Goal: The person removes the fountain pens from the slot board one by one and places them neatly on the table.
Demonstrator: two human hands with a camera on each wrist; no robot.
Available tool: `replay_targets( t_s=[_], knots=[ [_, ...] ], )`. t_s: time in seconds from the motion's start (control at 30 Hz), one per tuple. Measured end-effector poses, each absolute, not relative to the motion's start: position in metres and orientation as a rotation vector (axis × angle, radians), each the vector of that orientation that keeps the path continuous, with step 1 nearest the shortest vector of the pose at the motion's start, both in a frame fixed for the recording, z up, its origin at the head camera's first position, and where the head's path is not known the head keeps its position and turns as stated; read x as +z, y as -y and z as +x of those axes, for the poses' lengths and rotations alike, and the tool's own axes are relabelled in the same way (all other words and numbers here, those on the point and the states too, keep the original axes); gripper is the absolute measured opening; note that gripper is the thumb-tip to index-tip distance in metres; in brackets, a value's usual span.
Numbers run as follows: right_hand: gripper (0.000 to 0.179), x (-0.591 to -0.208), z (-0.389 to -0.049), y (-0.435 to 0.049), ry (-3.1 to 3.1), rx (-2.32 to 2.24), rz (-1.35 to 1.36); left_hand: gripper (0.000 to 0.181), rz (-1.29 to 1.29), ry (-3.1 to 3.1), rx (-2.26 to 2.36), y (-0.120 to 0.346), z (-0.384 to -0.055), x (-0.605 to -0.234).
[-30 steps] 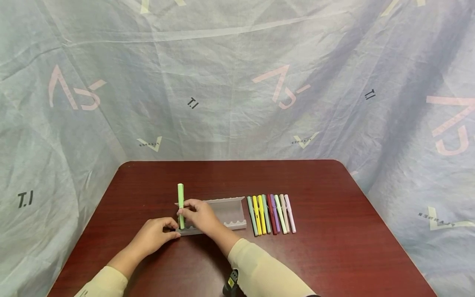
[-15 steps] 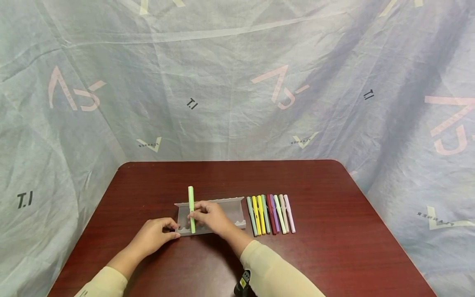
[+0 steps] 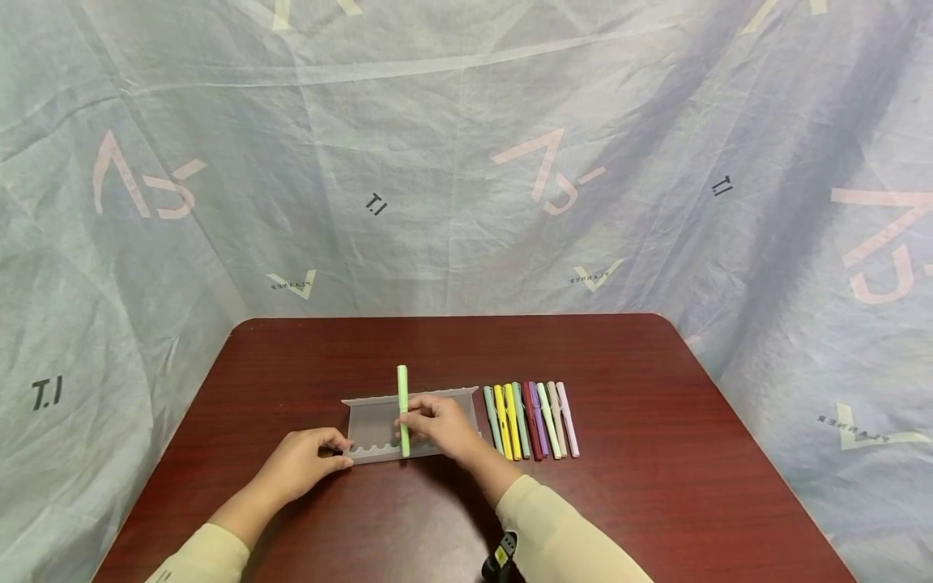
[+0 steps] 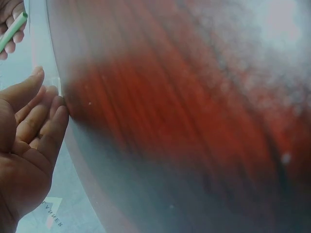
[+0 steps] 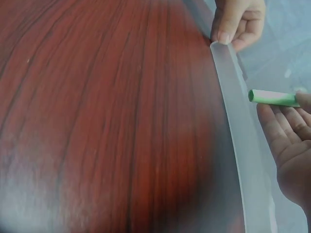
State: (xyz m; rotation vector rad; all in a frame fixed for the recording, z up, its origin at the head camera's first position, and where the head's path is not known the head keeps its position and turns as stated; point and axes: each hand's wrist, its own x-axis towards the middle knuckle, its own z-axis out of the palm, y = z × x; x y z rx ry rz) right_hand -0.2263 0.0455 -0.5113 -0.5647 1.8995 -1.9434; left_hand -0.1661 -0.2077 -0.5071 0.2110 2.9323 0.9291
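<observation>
My right hand (image 3: 445,425) pinches a light green pen (image 3: 402,393) between thumb and fingers, roughly upright in the head view, over the middle of a pale translucent pen tray (image 3: 372,414). Small scalloped notches line the tray's near side. At its near left corner my left hand (image 3: 306,455) grips the edge by thumb and fingertips. The right wrist view has the pen's end (image 5: 272,98) beside the tray's front wall (image 5: 235,121), with the left hand (image 5: 238,22) on the corner. Much of the tray's right part is hidden behind my right hand.
Right of the tray lies a row of several capped pens (image 3: 533,421) in grey-green, yellow, dark red, purple, pale green, beige and pink. The dark red wooden table (image 3: 656,453) ends at a printed grey cloth backdrop (image 3: 452,202).
My right hand has carried the light green pen rightward along the tray, from its left end to about the middle. The left hand stays at the corner.
</observation>
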Motion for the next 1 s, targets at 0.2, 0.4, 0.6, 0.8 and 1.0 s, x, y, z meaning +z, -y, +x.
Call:
replay_targets(
  t_s=[0.2,0.4,0.6,0.8,1.0],
  knots=[
    [0.031,-0.512,-0.228,-0.062,-1.884,-1.950,-0.547,0.013,0.222,-2.922,0.944,0.207,-0.165,-0.507],
    [0.034,-0.512,-0.229,-0.077,-1.894,-1.957,-0.511,0.013,0.225,-2.925,0.946,0.207,-0.165,-0.506],
    [0.034,-0.510,-0.231,-0.092,-1.910,-1.967,-0.471,0.013,0.224,-2.928,0.949,0.207,-0.166,-0.507],
    [0.037,-0.510,-0.232,-0.105,-1.923,-1.967,-0.459,0.013,0.231,-2.935,0.945,0.207,-0.166,-0.508],
    [0.037,-0.510,-0.233,-0.116,-1.945,-1.974,-0.450,0.014,0.233,-2.936,0.948,0.207,-0.166,-0.507]
  ],
)
